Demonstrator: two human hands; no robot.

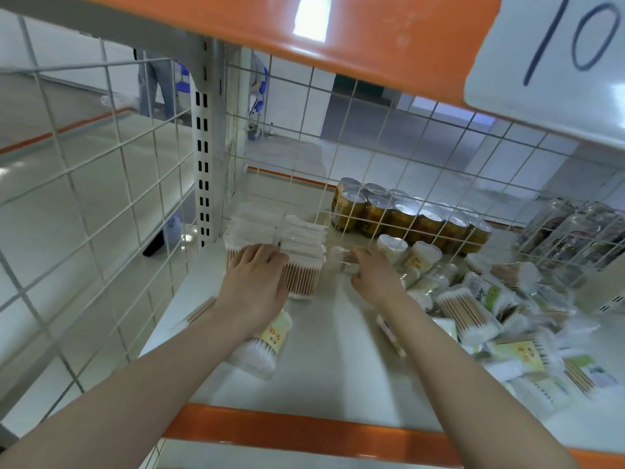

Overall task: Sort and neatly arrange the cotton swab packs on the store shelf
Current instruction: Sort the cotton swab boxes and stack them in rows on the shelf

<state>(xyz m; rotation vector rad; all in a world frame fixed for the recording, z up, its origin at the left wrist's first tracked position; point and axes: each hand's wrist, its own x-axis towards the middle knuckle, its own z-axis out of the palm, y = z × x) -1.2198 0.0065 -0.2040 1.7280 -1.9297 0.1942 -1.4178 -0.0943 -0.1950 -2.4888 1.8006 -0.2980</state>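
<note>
Clear packs of wooden-stick cotton swabs stand in two tidy rows (pixel 297 245) at the shelf's back left corner. My left hand (pixel 257 282) rests flat against the front of these rows, fingers straight. My right hand (pixel 372 275) grips one swab pack (pixel 340 258) lying on its side just right of the rows. A round pack with a yellow label (pixel 267 343) lies under my left wrist. A loose heap of mixed swab packs (pixel 490 316) covers the right side of the shelf (pixel 338 377).
Gold drink cans (pixel 406 214) and clear wrapped bottles (pixel 575 231) stand behind the white wire grid at the back. An orange upper shelf with a "10" sign (pixel 558 45) hangs overhead. An orange strip (pixel 304 431) edges the shelf front. A wire grid wall (pixel 84 214) closes the left side.
</note>
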